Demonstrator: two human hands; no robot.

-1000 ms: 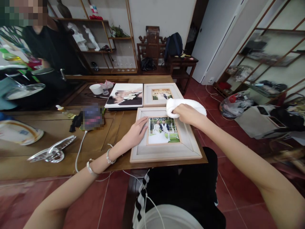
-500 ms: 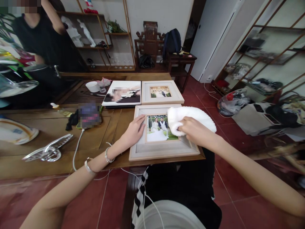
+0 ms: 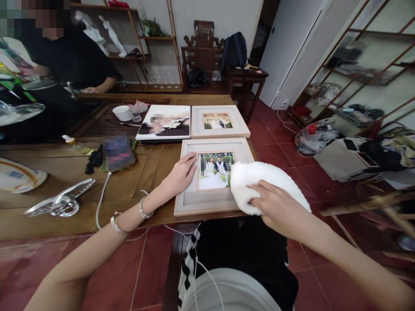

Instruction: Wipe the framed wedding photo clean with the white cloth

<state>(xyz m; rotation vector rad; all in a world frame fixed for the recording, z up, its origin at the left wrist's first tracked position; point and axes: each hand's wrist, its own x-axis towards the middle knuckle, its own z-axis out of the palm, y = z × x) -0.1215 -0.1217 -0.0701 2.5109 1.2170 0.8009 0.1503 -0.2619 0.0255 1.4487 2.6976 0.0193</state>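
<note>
A pale wooden picture frame (image 3: 202, 203) lies flat at the table's near edge, holding a photo (image 3: 211, 177) of two people in wedding clothes. My left hand (image 3: 180, 174) rests on the frame's left side, its fingers stretched out beside the photo. My right hand (image 3: 275, 203) grips a fluffy white cloth (image 3: 280, 179), which covers the frame's lower right corner and overhangs the table edge. Part of the right-hand fingers is hidden in the cloth's folds. Just behind lie a second pale frame (image 3: 238, 125) and a white-edged photo panel (image 3: 175, 113).
On the wooden table (image 3: 152, 198) are a silver winged ornament (image 3: 61, 201), a dark pouch (image 3: 118, 153) with a white cable, a small dropper bottle (image 3: 78, 145) and a white cup (image 3: 122, 113). Across it a person in black (image 3: 81, 60) leans in. A white bucket (image 3: 227, 289) stands below me.
My right hand has drawn the cloth down and to the right, from the photo's right side to the frame's corner. My left hand stays on the frame. The other person's arm has come down.
</note>
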